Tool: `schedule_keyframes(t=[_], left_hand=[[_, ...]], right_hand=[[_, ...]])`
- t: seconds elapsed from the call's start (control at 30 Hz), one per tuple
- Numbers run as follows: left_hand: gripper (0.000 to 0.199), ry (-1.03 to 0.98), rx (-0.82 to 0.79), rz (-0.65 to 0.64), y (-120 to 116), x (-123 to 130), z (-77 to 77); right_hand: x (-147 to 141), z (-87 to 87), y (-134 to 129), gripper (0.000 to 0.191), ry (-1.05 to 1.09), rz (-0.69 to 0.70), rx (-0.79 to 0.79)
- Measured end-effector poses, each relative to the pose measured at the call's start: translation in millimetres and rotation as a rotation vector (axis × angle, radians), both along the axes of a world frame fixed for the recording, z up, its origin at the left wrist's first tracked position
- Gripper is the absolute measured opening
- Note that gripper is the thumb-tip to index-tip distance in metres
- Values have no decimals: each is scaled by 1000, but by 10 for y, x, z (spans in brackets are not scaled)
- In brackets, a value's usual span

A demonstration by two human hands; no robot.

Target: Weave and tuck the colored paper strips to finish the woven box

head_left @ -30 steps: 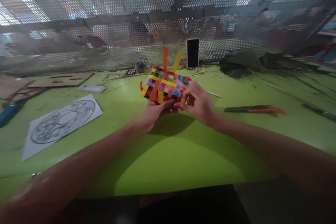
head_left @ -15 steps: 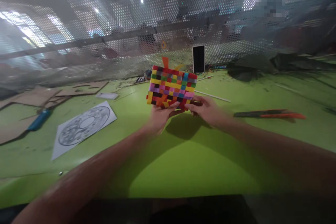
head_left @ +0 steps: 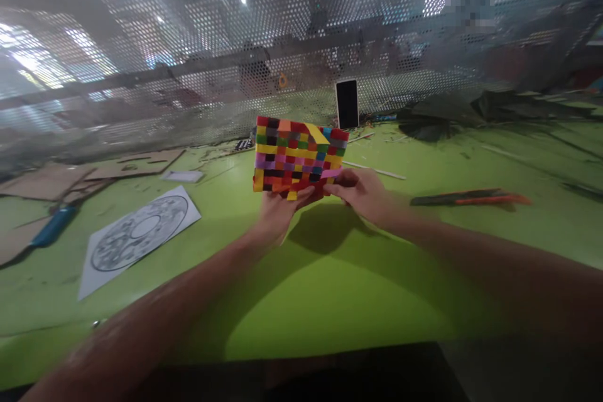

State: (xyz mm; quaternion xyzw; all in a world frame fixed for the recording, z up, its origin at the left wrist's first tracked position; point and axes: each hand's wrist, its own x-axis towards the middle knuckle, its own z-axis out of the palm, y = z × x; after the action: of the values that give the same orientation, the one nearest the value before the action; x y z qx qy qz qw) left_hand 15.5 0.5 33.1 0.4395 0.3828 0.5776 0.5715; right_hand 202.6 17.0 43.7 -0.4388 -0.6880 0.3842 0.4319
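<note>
A woven pouch-like piece of many-coloured flat strips (head_left: 298,154) is held up above the green table, tilted slightly. My left hand (head_left: 281,206) grips it from below, thumb on its lower edge. At the lower right corner, my right hand (head_left: 353,191) has its thumb and fingers closed on the weave. A pink strip end sticks out beside my right fingers; whether they pinch it, I cannot tell. Across the upper front lies a loose yellow strip (head_left: 316,134). The back of the piece and several fingertips are hidden.
On the left lie a sheet with a printed ring pattern (head_left: 141,235), a blue-handled tool (head_left: 54,226) and cut cardboard (head_left: 51,182). A dark and orange long tool (head_left: 471,198) lies right. A tablet-like dark panel (head_left: 347,104) stands against the perforated screen (head_left: 198,88).
The orange strip that stuck up from the top edge now lies down. The yellow strip has come over the front, and a pink end now stands out at right. The whole view has shifted.
</note>
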Motion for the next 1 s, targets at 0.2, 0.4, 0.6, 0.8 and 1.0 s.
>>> schedule_keyframes(t=[0.2,0.4,0.6,0.8,1.0], left_hand=[[28,-41,37,50,23,-14,-28],[43,12,106,-34,-33,10,-18],[50,-26,60,-48,41,-27,-63],[57,-63,8,-35,60,-40,-116],[59,-31,74,-42,23,-18,-55]], right_hand=[[23,-44,-52,12,-188,-56,560],[-8,-83,-28,15,-126,22,573],[1,25,-29,18,28,54,281],[13,154,-66,29,19,-12,31],[15,215,-123,21,-9,35,-30]])
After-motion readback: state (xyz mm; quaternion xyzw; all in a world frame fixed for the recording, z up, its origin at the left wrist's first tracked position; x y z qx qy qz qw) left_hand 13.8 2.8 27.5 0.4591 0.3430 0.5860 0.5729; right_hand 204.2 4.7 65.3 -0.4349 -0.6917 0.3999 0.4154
